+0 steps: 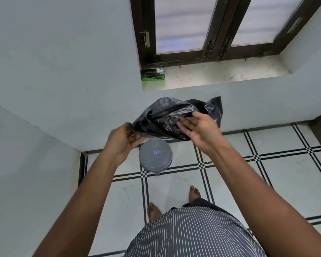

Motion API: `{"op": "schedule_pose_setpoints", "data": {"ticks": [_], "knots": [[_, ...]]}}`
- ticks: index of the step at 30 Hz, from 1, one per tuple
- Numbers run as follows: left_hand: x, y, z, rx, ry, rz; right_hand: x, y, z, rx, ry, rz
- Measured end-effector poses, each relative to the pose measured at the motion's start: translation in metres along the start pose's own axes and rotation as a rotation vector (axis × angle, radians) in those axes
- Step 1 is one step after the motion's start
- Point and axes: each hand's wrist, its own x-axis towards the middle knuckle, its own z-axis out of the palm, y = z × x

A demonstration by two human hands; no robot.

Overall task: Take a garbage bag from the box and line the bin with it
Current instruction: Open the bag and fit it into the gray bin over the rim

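Black plastic bag (pixel 167 117) is out of the box (pixel 153 74) already & held in the air just above the bin (pixel 155 158). We're at the opening-up step. Our left hand (pixel 121 140) pinches one edge of the bag; right hand (pixel 196 127) has fingers fairly straight, pushing into the crumpled film, not clenched. Box sits on the window sill, well beyond the bin. Bin lid looks closed, so next, we reckon: find the mouth, spread it w/ both hands, then get the lid up before lowering the bag in. Thin film may cling & resist separating.
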Motion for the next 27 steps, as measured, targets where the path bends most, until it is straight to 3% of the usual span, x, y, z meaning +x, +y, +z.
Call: {"op": "schedule_pose_setpoints", "data": {"ticks": [4, 7, 9, 11, 13, 15, 17, 21, 24, 27], "knots": [[-0.007, -0.009, -0.004, 0.335, -0.030, 0.008, -0.012, 0.002, 0.011, -0.104, -0.083, 0.075], [-0.013, -0.005, 0.004, 0.340, -0.173, 0.048, -0.022, 0.007, 0.027, -0.357, -0.049, 0.005], [-0.016, -0.004, 0.010, 0.547, -0.237, 0.096, -0.027, 0.010, 0.034, -0.556, -0.039, -0.047], [-0.012, -0.006, 0.010, 0.659, -0.186, 0.140, -0.029, 0.012, 0.037, -0.680, -0.067, -0.078], [-0.006, 0.001, -0.001, 0.500, -0.110, 0.078, -0.030, 0.010, 0.031, -0.859, 0.045, -0.224], [-0.001, 0.011, -0.017, 0.212, -0.132, -0.082, -0.032, 0.007, 0.014, -1.098, 0.222, -0.378], [0.001, 0.019, -0.035, 0.033, -0.182, -0.153, -0.037, 0.007, 0.000, -1.248, 0.265, -0.380], [0.002, 0.019, -0.053, 0.164, -0.235, -0.193, -0.043, 0.005, -0.007, -1.404, 0.147, -0.260], [-0.003, 0.020, -0.047, 0.315, -0.281, -0.149, -0.047, 0.004, -0.002, -1.666, 0.062, -0.333], [-0.016, 0.025, -0.028, 0.417, -0.395, -0.057, -0.059, 0.006, 0.017, -1.422, -0.279, -0.296]]}}
